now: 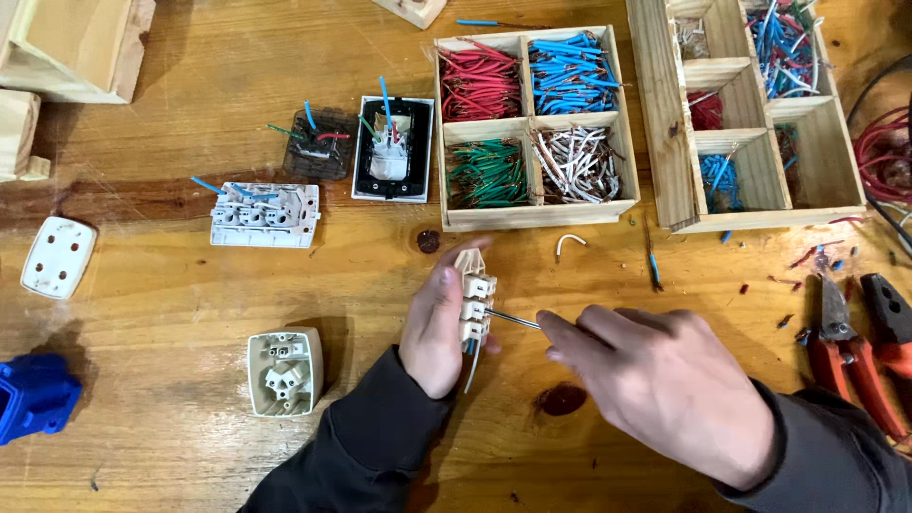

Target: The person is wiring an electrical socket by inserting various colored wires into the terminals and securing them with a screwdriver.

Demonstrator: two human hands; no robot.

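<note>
My left hand (432,323) grips a white switch module (474,296) upright on the wooden table, with thin wires hanging from its lower end. My right hand (665,380) holds a screwdriver (513,320) whose metal shaft points left into the side of the module. Just beyond my hands stands a wooden tray (537,217) with four compartments of cut wires: red, blue, green and white.
A second wooden divider box (655,104) with wire pieces sits at the back right. Red-handled pliers (855,351) lie at the right edge. A white switch block (264,215), a black-framed plate (391,150), a socket back (284,371), a white cover (58,256) and a blue part (33,394) lie to the left.
</note>
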